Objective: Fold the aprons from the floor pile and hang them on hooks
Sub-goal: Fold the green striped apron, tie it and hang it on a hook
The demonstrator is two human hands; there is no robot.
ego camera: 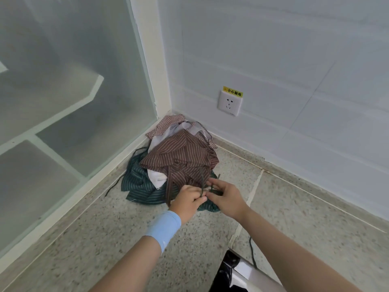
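Apron pile (179, 161) sits in the floor (105, 239) corner, straight ahead of both hands. Left hand (187, 200) and right hand (228, 199) meet at its near edge, equally close, both pinching a dark tie (201, 180) that runs away toward the brown striped apron (183, 152).

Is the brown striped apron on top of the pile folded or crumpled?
Crumpled, not folded. The brown striped apron lies bunched with uneven creases on the pile, while the left hand and right hand pinch dark straps.
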